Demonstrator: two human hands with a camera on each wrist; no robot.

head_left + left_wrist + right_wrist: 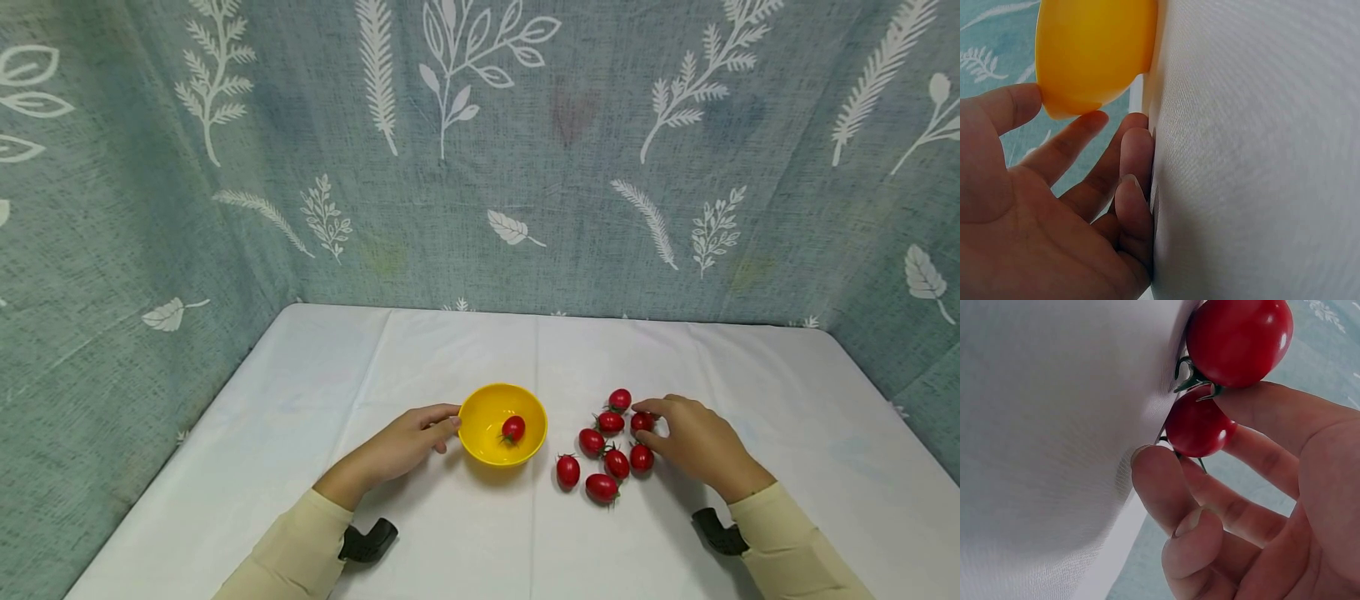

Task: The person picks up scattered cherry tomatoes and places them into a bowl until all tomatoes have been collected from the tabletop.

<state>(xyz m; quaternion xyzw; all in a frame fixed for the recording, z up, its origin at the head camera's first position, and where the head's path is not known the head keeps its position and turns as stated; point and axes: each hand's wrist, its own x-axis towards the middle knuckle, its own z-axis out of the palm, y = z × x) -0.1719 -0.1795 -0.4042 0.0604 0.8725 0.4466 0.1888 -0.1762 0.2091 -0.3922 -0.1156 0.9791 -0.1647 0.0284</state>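
A yellow bowl stands left of a group of red cherry tomatoes, with one cherry tomato inside it. My left hand holds the bowl's left side; in the left wrist view, the thumb touches the rim and the index finger the outer wall, while the other fingers curl near the cloth. On the right, my right hand has its thumb and index finger around a cherry tomato at the group's right edge. Just by the thumb lies another cherry tomato with a green stem.
Several more cherry tomatoes, among them one nearest the bowl and one at the front, lie close together on the white tablecloth. A grey-green curtain with white leaf prints hangs behind and at both sides of the table.
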